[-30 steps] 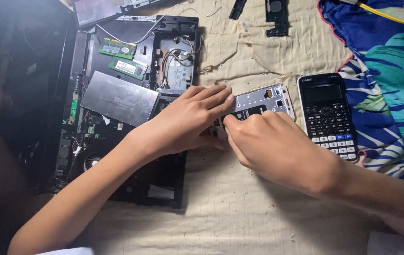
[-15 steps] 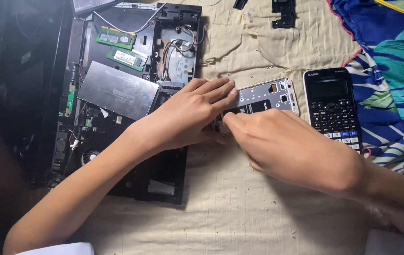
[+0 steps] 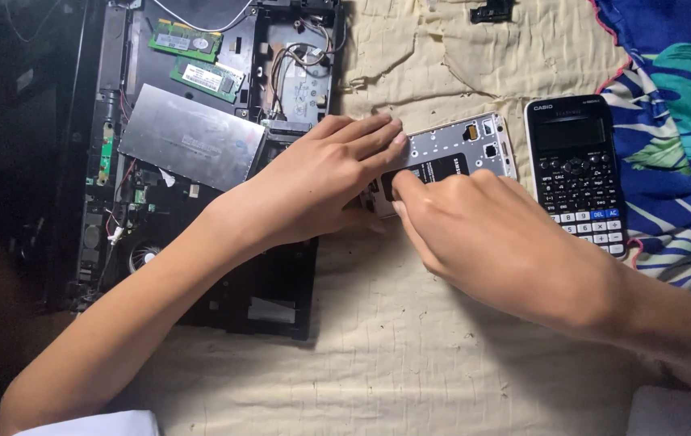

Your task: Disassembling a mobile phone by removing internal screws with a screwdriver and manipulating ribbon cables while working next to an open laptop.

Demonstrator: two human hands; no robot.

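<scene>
Head view: left hand (image 3: pixel 321 182) flat, right hand (image 3: pixel 483 234) pinching one opened phone (image 3: pixel 462 149); one calculator (image 3: pixel 575 173).

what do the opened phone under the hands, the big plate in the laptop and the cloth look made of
Opened phone: pale grey frame, matte, probably plastic or light metal, dotted with small holes. Both the left hand and the right hand rest on it.
Flat plate in the opened laptop: dull silver sheet metal, soft sheen.
Cloth: cream woven fabric, creased.
</scene>
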